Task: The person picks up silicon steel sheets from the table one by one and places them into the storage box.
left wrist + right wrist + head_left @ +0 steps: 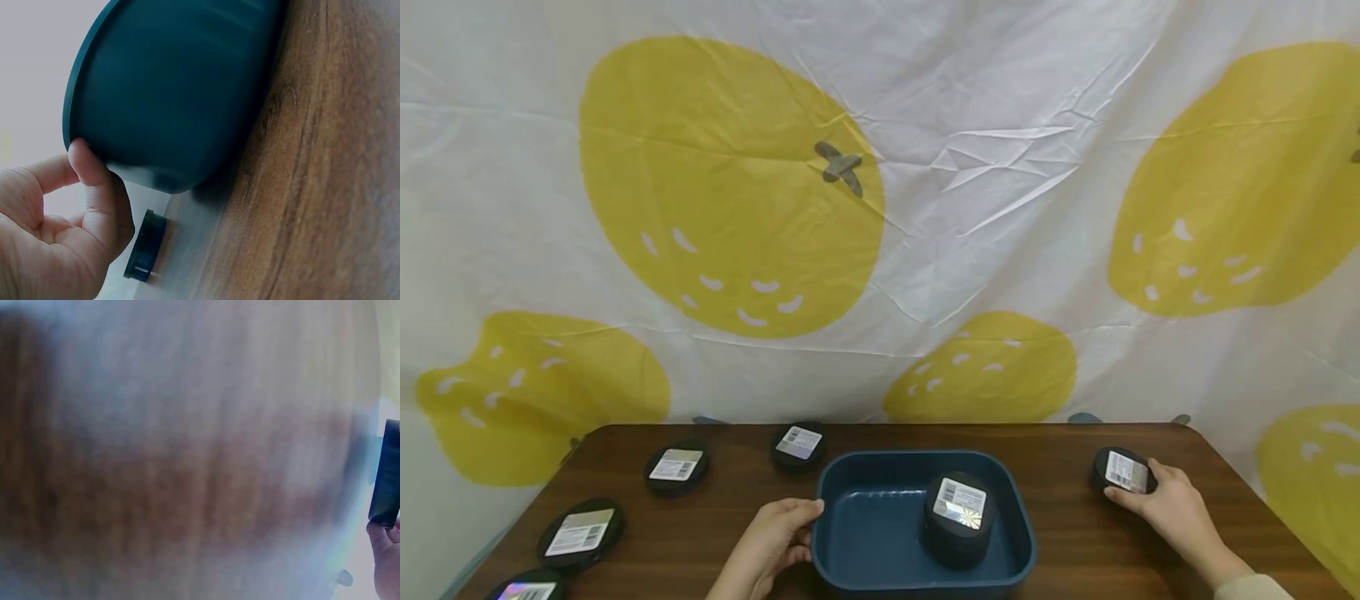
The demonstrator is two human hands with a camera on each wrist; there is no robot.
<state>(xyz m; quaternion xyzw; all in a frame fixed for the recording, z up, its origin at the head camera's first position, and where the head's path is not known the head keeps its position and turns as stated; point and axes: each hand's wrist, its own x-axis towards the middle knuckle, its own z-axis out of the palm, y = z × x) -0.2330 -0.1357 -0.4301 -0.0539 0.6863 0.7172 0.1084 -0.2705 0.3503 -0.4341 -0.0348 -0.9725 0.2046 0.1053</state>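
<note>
A dark blue rectangular basin [865, 542] stands on the table at the front middle. My left hand [772, 537] pinches its left rim between thumb and fingers; in the left wrist view the hand [81, 212] is at the rim of the basin [169, 94]. Inside the basin, toward its right side, black round containers [957, 550] are piled up, the top one bearing a white label with a shiny patch. Off to the right, my right hand [1176, 508] grips a flat black round container [1105, 471], labelled side up. The right wrist view catches this container [386, 481] at its edge.
More labelled black round containers lie on the brown wooden table [730, 467]: one behind the basin [797, 446], others along the left side [677, 467], [580, 533], [527, 587]. A white curtain with yellow lemons [985, 250] hangs behind the table's back edge.
</note>
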